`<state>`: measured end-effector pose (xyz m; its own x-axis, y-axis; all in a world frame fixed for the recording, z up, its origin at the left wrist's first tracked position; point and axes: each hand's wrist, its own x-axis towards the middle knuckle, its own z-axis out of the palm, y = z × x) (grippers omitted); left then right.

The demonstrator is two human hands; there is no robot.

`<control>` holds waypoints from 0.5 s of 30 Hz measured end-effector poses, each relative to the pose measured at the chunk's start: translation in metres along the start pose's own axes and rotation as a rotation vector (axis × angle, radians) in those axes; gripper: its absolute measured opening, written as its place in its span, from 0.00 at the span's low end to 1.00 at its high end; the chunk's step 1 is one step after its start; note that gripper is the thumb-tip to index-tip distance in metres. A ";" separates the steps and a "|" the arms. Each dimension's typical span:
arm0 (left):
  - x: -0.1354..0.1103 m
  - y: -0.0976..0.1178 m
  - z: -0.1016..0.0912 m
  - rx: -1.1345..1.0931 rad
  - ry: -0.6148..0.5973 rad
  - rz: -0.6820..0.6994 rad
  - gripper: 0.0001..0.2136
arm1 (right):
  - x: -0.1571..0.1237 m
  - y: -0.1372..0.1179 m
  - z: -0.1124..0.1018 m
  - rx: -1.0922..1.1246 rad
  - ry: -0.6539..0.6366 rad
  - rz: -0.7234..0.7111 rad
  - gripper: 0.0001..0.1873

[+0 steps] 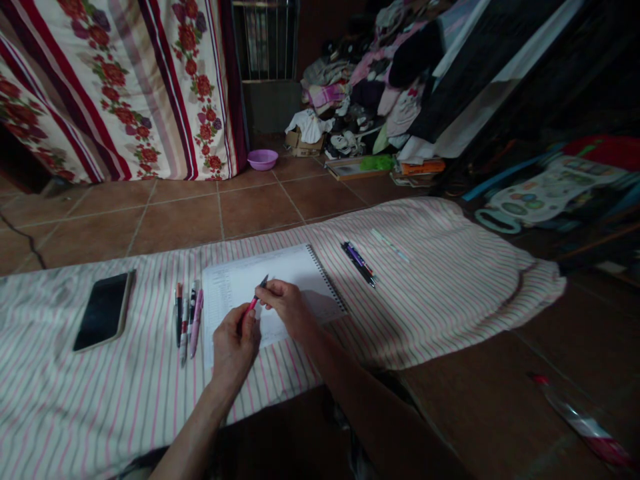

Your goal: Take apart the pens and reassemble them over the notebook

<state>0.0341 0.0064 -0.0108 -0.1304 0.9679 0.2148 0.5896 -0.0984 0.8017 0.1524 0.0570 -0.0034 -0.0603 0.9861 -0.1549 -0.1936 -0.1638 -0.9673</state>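
Above an open spiral notebook (295,267), both of my hands hold one pen (253,302) with a pink-red barrel and a dark end. My left hand (234,340) is closed around its lower part. The fingers of my right hand (285,301) pinch it near the dark end, which points up and away. Several pens (187,320) lie side by side left of the notebook, one of them pink. To its right is a small group of dark and purple pens (359,263). A pale, slim stick-like item (391,245) lies beyond them.
A striped cloth (150,393) covers the low surface. A smartphone (103,311) lies at left. On the tiled floor are a purple basin (263,159), a clothes pile (365,87) and a bottle (583,421) at lower right. A floral curtain (135,87) hangs behind.
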 end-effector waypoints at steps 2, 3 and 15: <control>0.000 -0.001 0.001 -0.012 -0.010 -0.004 0.15 | -0.001 -0.001 0.000 0.012 -0.011 -0.013 0.10; 0.001 -0.001 0.001 -0.019 -0.016 -0.008 0.15 | -0.001 -0.001 0.000 0.025 -0.021 -0.014 0.10; 0.001 -0.002 -0.001 -0.031 -0.025 -0.025 0.15 | -0.002 -0.002 0.001 0.071 -0.076 0.055 0.12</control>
<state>0.0320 0.0073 -0.0111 -0.1248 0.9755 0.1813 0.5618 -0.0812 0.8233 0.1520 0.0552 -0.0006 -0.1465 0.9710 -0.1887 -0.2564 -0.2215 -0.9408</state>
